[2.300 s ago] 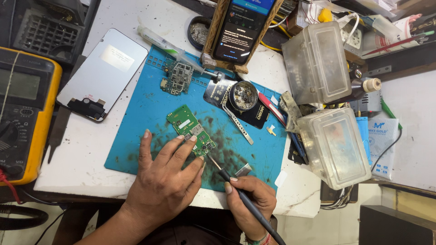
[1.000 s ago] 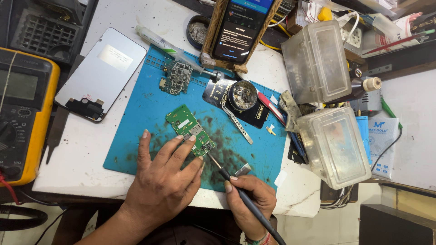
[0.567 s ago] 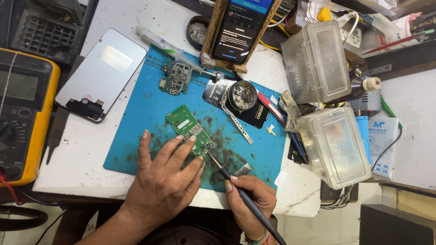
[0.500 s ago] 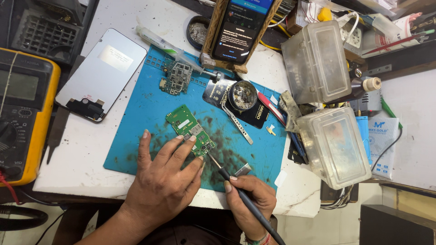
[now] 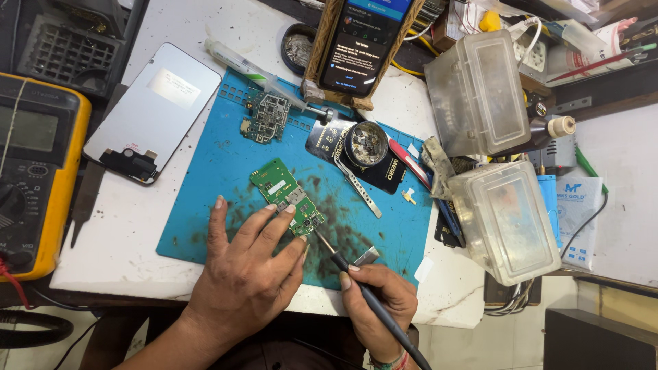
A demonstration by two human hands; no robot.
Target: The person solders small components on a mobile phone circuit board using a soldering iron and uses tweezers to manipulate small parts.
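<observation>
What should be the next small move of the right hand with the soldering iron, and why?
Probably hold the soldering iron tip steady on the green circuit board, since it already touches the lower corner, while the left hand fingers pin that board to the blue mat.

Electronics repair workbench. Evidence: blue work mat (image 5: 205,185), yellow multimeter (image 5: 38,171), bare circuit boards (image 5: 286,196), soldering iron (image 5: 363,294).

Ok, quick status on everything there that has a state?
Left hand: fingers pressing the green board.
Right hand: gripping the soldering iron.
Green circuit board: flat on blue mat.
Soldering iron: tip at board's edge.
Phone: propped, screen lit.
Clear boxes: lids shut.
</observation>
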